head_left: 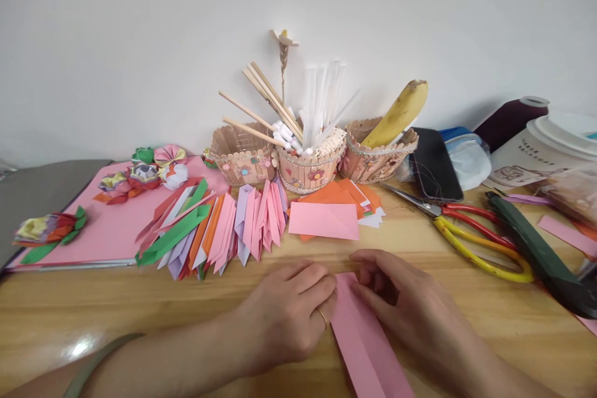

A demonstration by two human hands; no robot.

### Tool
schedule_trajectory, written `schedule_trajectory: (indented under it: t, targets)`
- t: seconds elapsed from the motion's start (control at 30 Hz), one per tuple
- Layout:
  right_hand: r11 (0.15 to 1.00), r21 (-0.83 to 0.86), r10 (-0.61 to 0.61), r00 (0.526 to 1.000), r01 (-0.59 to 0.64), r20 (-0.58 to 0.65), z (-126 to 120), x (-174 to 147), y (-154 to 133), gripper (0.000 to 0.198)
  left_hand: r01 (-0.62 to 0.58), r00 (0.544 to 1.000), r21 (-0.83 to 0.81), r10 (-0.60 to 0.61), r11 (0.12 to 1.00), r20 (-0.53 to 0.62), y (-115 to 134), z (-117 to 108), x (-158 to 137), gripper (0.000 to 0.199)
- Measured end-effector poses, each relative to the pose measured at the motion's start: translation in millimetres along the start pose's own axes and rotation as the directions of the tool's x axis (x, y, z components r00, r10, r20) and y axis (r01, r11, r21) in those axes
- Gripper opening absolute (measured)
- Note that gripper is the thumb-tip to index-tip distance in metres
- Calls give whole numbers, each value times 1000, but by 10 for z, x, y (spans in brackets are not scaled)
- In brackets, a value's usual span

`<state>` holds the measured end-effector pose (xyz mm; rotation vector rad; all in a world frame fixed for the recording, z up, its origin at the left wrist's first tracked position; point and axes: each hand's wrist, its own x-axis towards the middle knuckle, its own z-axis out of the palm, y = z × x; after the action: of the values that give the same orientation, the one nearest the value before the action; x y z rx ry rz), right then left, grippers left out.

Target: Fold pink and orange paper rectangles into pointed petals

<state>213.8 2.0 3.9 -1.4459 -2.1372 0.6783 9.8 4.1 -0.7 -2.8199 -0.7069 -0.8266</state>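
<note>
A pink paper strip [366, 348] with a lengthwise crease lies slanted on the table between my hands, its near end running out of view. My left hand [296, 311], a ring on one finger, is curled over the strip's upper left edge; its fingertips are partly hidden. On the other side, my right hand [410, 301] has its thumb against the upper right edge and its fingers bent inward. Just beyond them, a pink paper rectangle [324, 221] rests over orange sheets [338, 194]. To its left stands a row of folded paper pieces [224, 230] in several colours.
Three decorated baskets stand along the wall; sticks fill the middle basket [310, 171], and a banana [396, 113] leans in the right one. Scissors [480, 236], a dark green cutter [536, 255] and a phone [436, 165] lie right. Paper flowers [144, 175] sit left.
</note>
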Motion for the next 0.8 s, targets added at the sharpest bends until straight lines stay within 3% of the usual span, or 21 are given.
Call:
schedule_trajectory:
  t: [0.1,0.2,0.53,0.67,0.8]
  targets:
    - [987,-109,-123,992,120,-23,-11,-1,-22,10,1,1000,-4,-1,1000,-9,-4,-6,1,30]
    - [959,-172,-236,971,227,-30,-20,-4,-41,18,2,1000,-6,-2,1000,-6,-5,-18,-5,30]
    - [862,-288,-443,896,418,-24,-34,-59,-29,26,-8,1000,18,7,1000,11,-15,10,-7,30]
    - [795,-344,-528,849,499,11,-82,-55,-81,42,-12,999,15,12,1000,34,-10,-8,-11,31]
    - [749,-384,-552,829,540,87,-141,-52,-145,45,-16,999,15,15,1000,39,-10,-29,-5,31]
